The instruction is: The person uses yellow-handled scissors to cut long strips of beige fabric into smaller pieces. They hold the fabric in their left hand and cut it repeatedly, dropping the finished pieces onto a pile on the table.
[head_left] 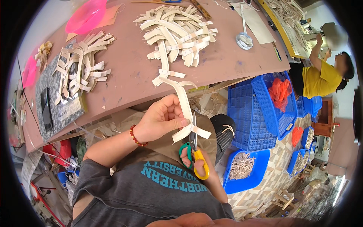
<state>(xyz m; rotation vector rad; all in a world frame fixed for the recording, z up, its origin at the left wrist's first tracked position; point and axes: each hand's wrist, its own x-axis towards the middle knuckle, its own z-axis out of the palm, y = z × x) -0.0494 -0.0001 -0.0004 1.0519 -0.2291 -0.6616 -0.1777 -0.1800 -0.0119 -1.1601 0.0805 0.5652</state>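
**Head view: trimming a cream strip with scissors**

Head camera is looking down at a person who is working at the near edge of a brown table (227,60). Left hand (160,117) is pinching a long cream strip (184,102) between thumb and curled fingers, holding it upright just off the table edge. Right hand (200,162) is gripping a pair of scissors (194,151) with one green and one yellow handle loop, fingers closed through the loops; the blades are pointing up and meeting the strip just right of the left fingertips. A red bead bracelet (137,138) is circling the left wrist. On the table, a far pile of cream strips (177,30) is lying in the middle, and a second pile (81,66) is lying to the left, partly over a grey slab (56,109). Blue plastic crates (253,117) are standing on the floor to the right, and beyond them another person in a yellow shirt (321,79) is working.
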